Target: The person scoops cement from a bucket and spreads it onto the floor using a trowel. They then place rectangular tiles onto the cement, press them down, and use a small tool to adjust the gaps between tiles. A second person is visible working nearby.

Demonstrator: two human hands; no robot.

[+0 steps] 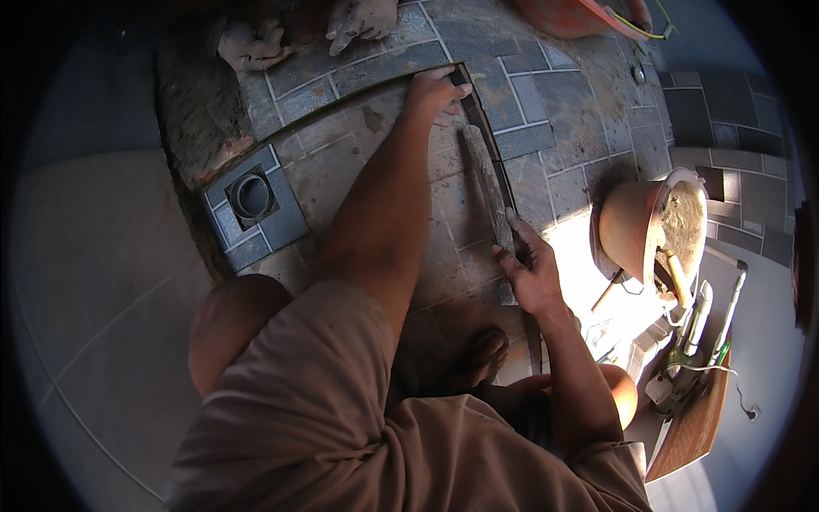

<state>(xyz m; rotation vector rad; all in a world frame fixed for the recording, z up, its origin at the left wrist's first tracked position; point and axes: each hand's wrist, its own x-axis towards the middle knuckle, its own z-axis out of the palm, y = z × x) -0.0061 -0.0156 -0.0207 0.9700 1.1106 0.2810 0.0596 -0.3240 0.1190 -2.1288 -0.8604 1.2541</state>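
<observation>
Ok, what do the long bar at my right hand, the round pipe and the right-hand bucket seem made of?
Bar: perhaps wood or metal; a rough, matte grey crust hides its surface.
Pipe: probably plastic, smooth and grey with a thin, even rim.
Bucket: likely plastic or rubber, dull orange, with a rounded rim.

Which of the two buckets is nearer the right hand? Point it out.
The orange bucket at the picture's right, with pale material inside, is nearer the right hand; the redder bucket is farther off, at the top edge.
</observation>
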